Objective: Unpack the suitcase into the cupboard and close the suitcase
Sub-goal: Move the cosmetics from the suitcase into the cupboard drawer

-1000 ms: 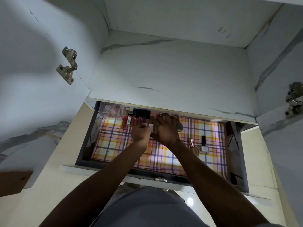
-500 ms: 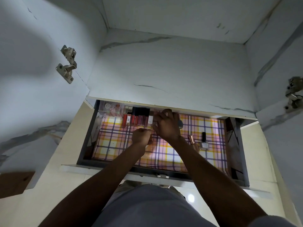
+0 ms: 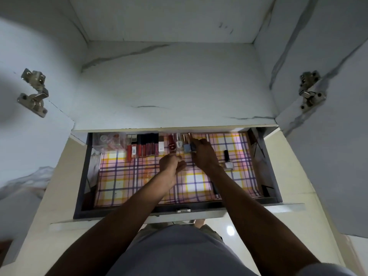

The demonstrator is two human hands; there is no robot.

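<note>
The cupboard drawer [image 3: 85, 176] stands pulled out, lined with plaid paper. Along its back edge lies a row of cosmetics: lip gloss tubes [image 3: 142, 149], a red nail polish bottle [image 3: 171, 145], a clear one [image 3: 179, 143] and a light blue one [image 3: 186, 147]. My right hand [image 3: 204, 156] pinches a dark blue nail polish bottle [image 3: 192, 147] at the right end of that row. My left hand [image 3: 172, 164] hovers just in front of the red bottle with curled fingers; whatever is inside them is hidden. The suitcase is out of view.
A white nail polish bottle with a black cap [image 3: 228, 161] lies alone to the right of my right hand. A clear box of small items [image 3: 108, 141] fills the drawer's back left corner. Open cupboard doors with metal hinges [image 3: 33, 92] flank the shelf [image 3: 179, 86] above.
My right hand has shifted right along the back row, uncovering the red, clear and light blue bottles. My left hand has pulled back from the row, towards me.
</note>
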